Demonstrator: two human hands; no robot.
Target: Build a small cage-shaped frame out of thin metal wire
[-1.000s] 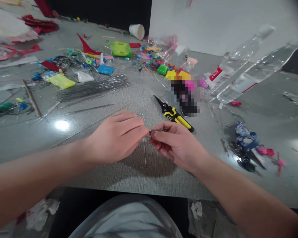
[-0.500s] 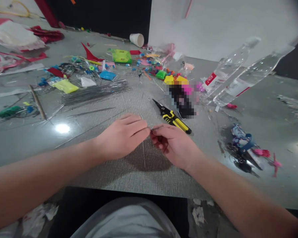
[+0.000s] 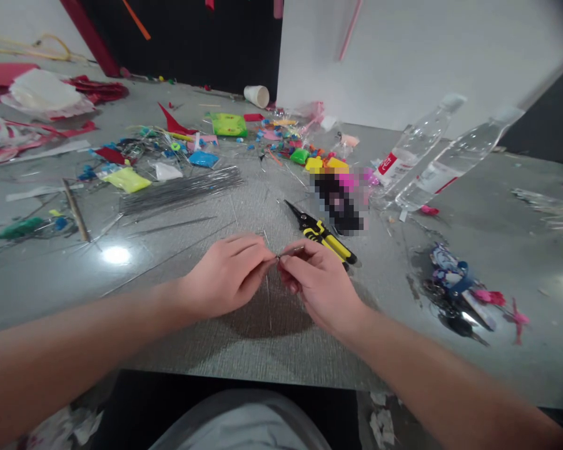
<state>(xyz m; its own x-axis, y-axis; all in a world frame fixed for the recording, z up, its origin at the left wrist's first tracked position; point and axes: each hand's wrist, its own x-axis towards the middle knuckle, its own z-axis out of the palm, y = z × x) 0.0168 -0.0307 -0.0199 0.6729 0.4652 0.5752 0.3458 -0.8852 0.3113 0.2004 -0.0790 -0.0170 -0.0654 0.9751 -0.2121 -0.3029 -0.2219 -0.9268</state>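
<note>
My left hand [image 3: 228, 275] and my right hand [image 3: 316, 284] meet fingertip to fingertip over the grey table [image 3: 263, 337], just in front of me. Between them they pinch a thin metal wire [image 3: 291, 252]; its short end pokes out above my right thumb and a longer stretch runs down toward me under my hands. Yellow-and-black cutting pliers [image 3: 321, 233] lie on the table right behind my right hand.
A bundle of straight wires [image 3: 181, 187] lies at the left back. Small coloured plastic pieces [image 3: 304, 153] are scattered further back, with a paper cup [image 3: 257, 95]. Two clear bottles [image 3: 431, 162] lie at the right, a heap of trinkets [image 3: 460, 290] nearer.
My hands have stayed pinched together on the wire. The view has tilted up, so everything sits a little lower and nearer the middle.
</note>
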